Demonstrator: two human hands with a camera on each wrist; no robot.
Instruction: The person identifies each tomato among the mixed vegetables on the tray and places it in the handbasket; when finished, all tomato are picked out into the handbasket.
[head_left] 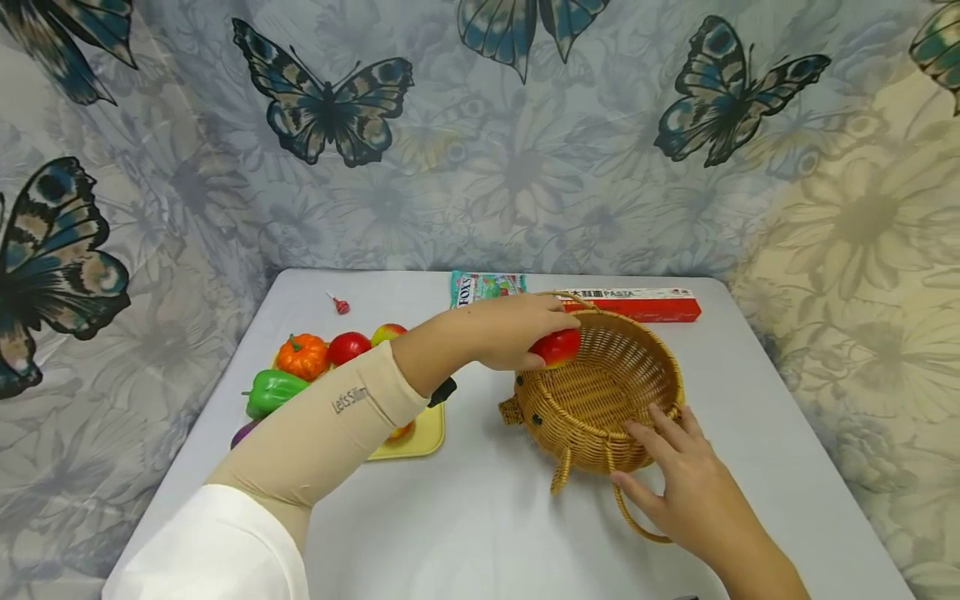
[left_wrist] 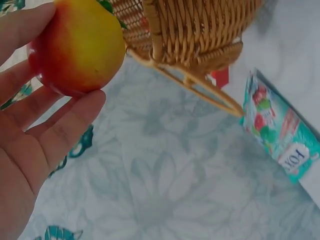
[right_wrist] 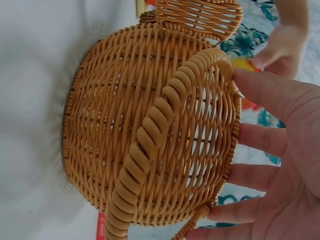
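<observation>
In the head view my left hand (head_left: 504, 329) grips a red and yellow fruit (head_left: 557, 347) at the left rim of a wicker basket (head_left: 600, 383). The left wrist view shows that fruit (left_wrist: 77, 47) held between the thumb and fingers of my left hand (left_wrist: 45, 120), beside the basket (left_wrist: 205, 30). My right hand (head_left: 693, 492) touches the basket's near right rim with spread fingers. In the right wrist view the fingertips of my right hand (right_wrist: 280, 160) lie along the rim of the basket (right_wrist: 150, 125), its thumb by the twisted handle (right_wrist: 150, 130).
A yellow tray (head_left: 420, 437) at the left lies partly under my left arm. Around it are an orange pumpkin (head_left: 303, 357), a green pepper (head_left: 273, 392) and a red fruit (head_left: 348, 347). A FOX'S packet (head_left: 487, 287), a red pasta box (head_left: 645, 306) and a small red item (head_left: 341, 306) lie farther back.
</observation>
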